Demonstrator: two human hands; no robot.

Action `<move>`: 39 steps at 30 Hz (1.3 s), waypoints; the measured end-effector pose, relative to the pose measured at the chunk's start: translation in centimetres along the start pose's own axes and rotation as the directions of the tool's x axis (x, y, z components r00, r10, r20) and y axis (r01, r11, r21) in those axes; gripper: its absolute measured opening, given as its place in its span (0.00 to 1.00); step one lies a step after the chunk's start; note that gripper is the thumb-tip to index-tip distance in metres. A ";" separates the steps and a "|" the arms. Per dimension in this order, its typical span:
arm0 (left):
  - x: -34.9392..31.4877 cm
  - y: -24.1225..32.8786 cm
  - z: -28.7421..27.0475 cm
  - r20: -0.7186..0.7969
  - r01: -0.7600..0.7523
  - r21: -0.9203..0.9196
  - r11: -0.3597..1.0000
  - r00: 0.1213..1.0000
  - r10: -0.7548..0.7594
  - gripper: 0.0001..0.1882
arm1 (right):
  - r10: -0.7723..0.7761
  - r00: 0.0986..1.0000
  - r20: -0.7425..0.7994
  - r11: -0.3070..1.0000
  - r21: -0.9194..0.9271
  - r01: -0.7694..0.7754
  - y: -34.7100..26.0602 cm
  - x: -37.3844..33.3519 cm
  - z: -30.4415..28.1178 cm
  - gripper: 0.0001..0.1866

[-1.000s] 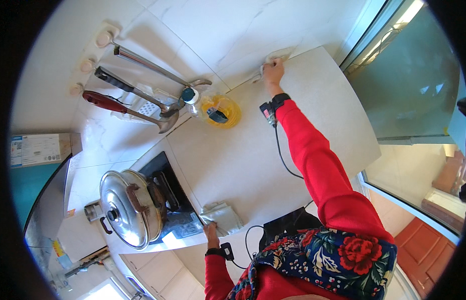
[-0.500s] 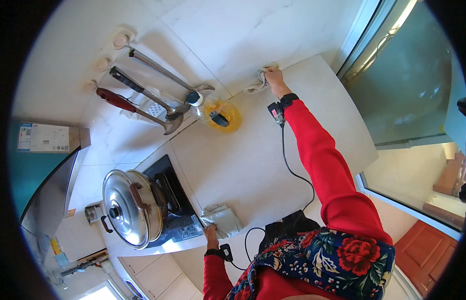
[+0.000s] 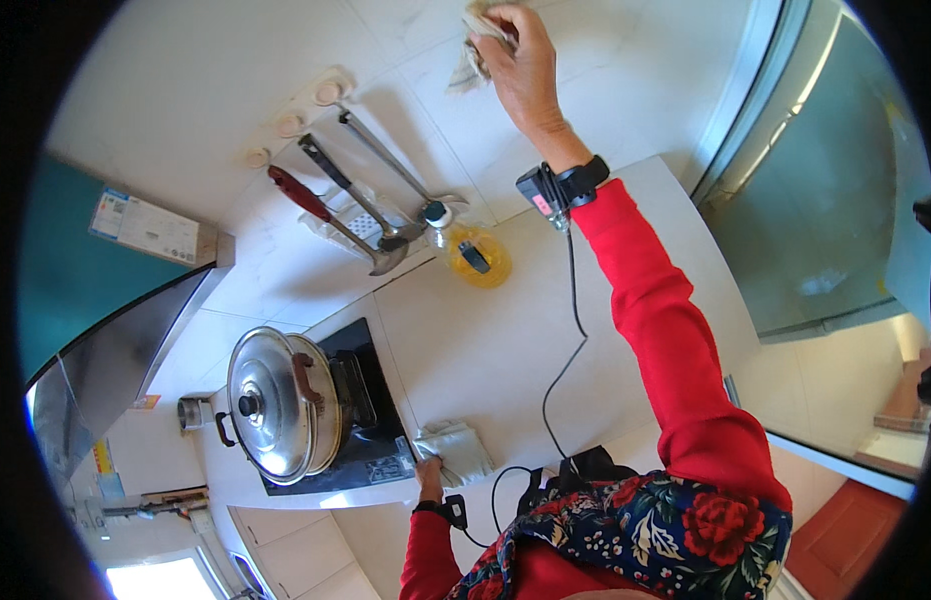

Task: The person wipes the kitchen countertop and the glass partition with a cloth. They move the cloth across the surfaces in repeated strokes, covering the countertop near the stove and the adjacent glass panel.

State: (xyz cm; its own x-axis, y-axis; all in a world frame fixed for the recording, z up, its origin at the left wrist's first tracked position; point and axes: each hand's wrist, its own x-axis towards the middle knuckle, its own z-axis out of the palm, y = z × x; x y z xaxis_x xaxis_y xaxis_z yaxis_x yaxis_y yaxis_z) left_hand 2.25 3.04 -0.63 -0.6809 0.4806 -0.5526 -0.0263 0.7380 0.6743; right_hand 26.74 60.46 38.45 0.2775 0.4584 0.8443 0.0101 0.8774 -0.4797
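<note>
My right hand (image 3: 525, 80) is raised at the wall, its fingers closed round a crumpled pale cloth (image 3: 472, 65) held against the tiles. Down at the counter's front edge, my left hand (image 3: 428, 478) touches the left side of a folded pale grey-green cloth (image 3: 457, 452). Its fingers are too small and partly hidden to show whether they grip it. Both wrists carry black straps with small cabled devices. A clear bottle of yellow oil (image 3: 482, 262) with a dark cap stands on the counter by the wall, between the two hands.
To the left a lidded steel pot (image 3: 275, 405) sits on a black cooktop (image 3: 370, 440). A red-handled ladle (image 3: 300, 193) and other long utensils hang from wall hooks. A range hood (image 3: 115, 330) juts out at left. A frosted glass panel (image 3: 815, 200) borders the counter at right.
My right hand has lifted the crumpled cloth from the counter's back edge up onto the wall tiles. The left hand stays by the folded cloth. The whole view has shifted slightly.
</note>
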 end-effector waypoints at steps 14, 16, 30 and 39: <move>1.3 -1.5 0.2 0.056 -0.194 0.416 0.888 0.981 0.188 0.10 | -0.087 0.687 0.721 0.795 -0.366 0.484 4.3 -12.3 -2.5 0.05; 0.6 -0.9 0.7 -0.111 0.102 0.179 0.979 0.990 -0.083 0.11 | 0.031 0.692 0.722 0.809 -0.425 0.407 5.2 -14.3 -4.0 0.08; 1.3 -0.9 1.5 -0.064 -0.014 0.303 0.953 0.997 0.035 0.18 | -0.183 0.979 0.087 0.916 -0.348 0.202 -5.3 4.0 7.6 0.10; 0.8 0.5 1.6 -0.044 -0.012 0.368 0.930 0.999 0.030 0.18 | -0.088 0.995 0.052 0.920 -0.379 0.101 -6.9 5.2 10.7 0.14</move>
State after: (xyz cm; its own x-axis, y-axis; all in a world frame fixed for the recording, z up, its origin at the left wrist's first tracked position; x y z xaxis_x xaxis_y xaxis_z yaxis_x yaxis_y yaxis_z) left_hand 2.86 4.59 -1.49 -0.7131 0.4815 -0.5096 0.2532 0.8546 0.4533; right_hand 17.78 58.29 48.67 0.2255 0.3861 0.8945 0.4013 0.7998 -0.4464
